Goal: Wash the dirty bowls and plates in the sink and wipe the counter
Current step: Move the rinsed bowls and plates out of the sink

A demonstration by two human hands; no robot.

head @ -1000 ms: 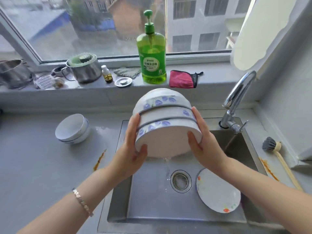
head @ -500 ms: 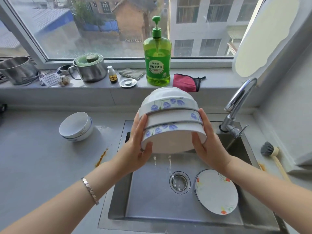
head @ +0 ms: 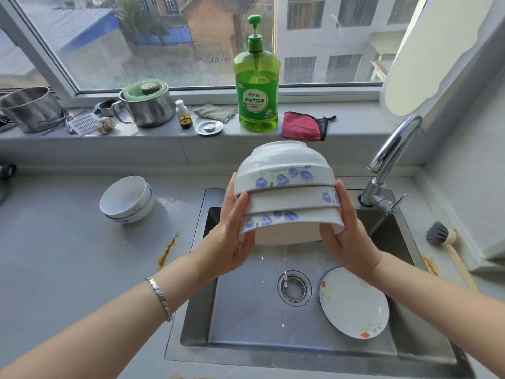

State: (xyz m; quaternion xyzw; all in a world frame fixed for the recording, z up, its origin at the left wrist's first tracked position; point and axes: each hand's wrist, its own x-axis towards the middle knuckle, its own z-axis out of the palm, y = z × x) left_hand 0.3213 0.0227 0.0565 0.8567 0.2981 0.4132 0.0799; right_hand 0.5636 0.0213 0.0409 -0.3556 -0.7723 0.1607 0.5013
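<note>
Three white bowls with blue flowers [head: 287, 195] are nested upside down in a stack, held above the steel sink [head: 246, 318]. My left hand [head: 229, 239] grips the stack's left side and my right hand [head: 345, 236] grips its right side. Water drips from the stack toward the drain [head: 294, 288]. A white plate with orange flowers [head: 354, 303] leans in the sink's right corner. Two more nested bowls [head: 127, 199] rest tilted on the counter at the left.
An orange stain [head: 168, 251] streaks the grey counter left of the sink; another [head: 429, 265] lies on the right. A dish brush [head: 448, 247] lies beside the tap [head: 388, 165]. Green soap bottle [head: 257, 86], red cloth [head: 303, 126], grey rag [head: 214, 112] and steel pots sit on the sill.
Both hands have kept the bowl stack over the sink, tipping it slightly; the steady trickle has thinned to drips. The view has shifted a little.
</note>
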